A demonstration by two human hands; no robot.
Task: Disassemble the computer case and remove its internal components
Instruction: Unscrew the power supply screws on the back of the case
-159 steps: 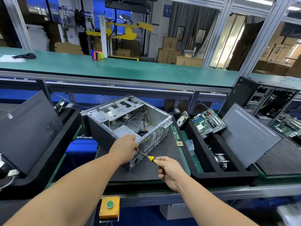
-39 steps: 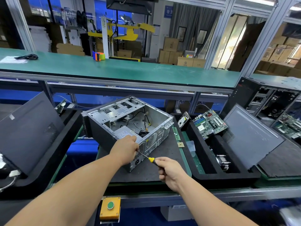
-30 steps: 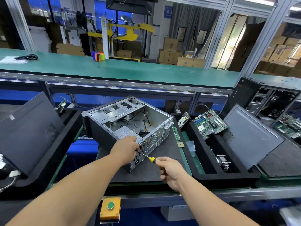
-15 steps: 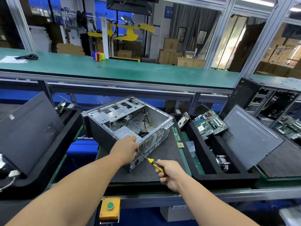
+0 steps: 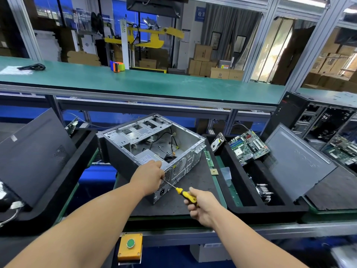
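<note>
An open grey computer case (image 5: 152,144) lies on its side on a dark mat (image 5: 195,182), its rear panel toward me. A power supply (image 5: 148,158) with a white label sits in its near corner, with loose cables behind it. My left hand (image 5: 148,177) rests on the case's near top corner, over the power supply, fingers curled on the edge. My right hand (image 5: 201,205) grips the yellow-and-black handle of a screwdriver (image 5: 178,190). The shaft points up-left and its tip disappears under my left hand at the rear panel.
A black foam tray (image 5: 241,207) at right holds a motherboard (image 5: 248,146), a hard drive (image 5: 217,143), a heatsink (image 5: 263,191) and a side panel (image 5: 297,163). A memory stick (image 5: 209,158) and a small chip (image 5: 214,171) lie on the mat. Another tray and panel (image 5: 32,153) stand left.
My right hand has slid back down the screwdriver handle toward me, so more of the yellow handle shows. The left hand and the case have stayed put.
</note>
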